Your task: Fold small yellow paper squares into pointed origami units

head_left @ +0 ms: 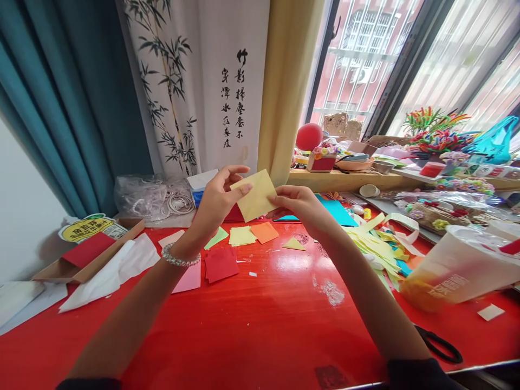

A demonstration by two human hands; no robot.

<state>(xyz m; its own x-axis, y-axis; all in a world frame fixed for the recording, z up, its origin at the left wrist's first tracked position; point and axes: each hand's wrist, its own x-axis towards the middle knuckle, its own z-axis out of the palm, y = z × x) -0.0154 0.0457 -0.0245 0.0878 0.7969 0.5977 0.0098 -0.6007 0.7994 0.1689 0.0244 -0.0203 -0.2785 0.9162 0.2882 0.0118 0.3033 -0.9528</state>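
Note:
A square of pale yellow paper (257, 196) is held up over the red table, faint crease lines showing on it. My left hand (222, 190) pinches its left edge between thumb and fingers, a beaded bracelet on that wrist. At the paper's lower right corner my right hand (298, 207) grips with thumb and fingertips. Below lie a yellow square (242, 236), an orange square (265, 232), red squares (221, 264), a pink sheet (189, 279) and a small folded yellow triangle (294, 244).
A plastic drink cup (455, 271) leans at the right, near black scissor handles (441, 346). Yellow paper strips (376, 246) are heaped beside it. On the left are a cardboard tray (85, 268) and white tissue (117, 268). Crafts crowd the windowsill (345, 177).

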